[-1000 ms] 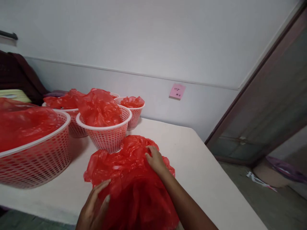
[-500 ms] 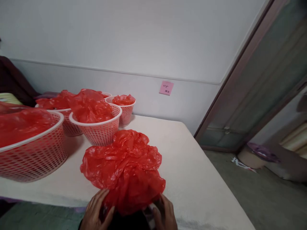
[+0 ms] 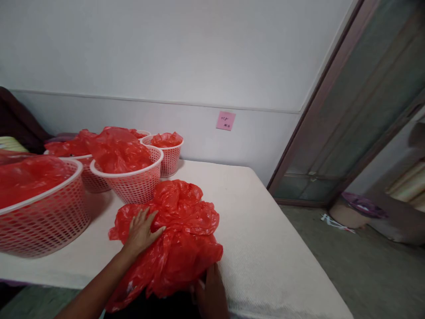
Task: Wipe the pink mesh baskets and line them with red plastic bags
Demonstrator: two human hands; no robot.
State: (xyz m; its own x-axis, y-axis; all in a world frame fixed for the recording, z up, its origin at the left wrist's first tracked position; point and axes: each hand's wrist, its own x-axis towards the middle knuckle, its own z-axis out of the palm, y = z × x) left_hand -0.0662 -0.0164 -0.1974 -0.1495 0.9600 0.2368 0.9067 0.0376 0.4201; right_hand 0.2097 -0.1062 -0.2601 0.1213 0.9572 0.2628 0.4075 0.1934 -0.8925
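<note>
A crumpled red plastic bag (image 3: 186,230) lies in a loose heap at the table's front edge, its near side hanging towards me. My left hand (image 3: 142,232) rests on the left part of the bag, fingers stretched and thumb apart. At the bag's lower right edge, my right hand (image 3: 211,288) is closed on the plastic, with its fingertips partly hidden beneath it. What the bag holds inside, if anything, cannot be seen.
Several pink mesh baskets lined with red plastic, among them a large basket (image 3: 43,221) and a smaller basket (image 3: 136,184), stand left and behind on the white-covered table (image 3: 265,248). A pink note (image 3: 226,120) is on the wall. A bin (image 3: 352,210) stands on the floor at right.
My left hand has moved from the bag's near edge up and forward onto its left top. My right hand has shifted slightly left, and the near left plastic now hangs lower.
</note>
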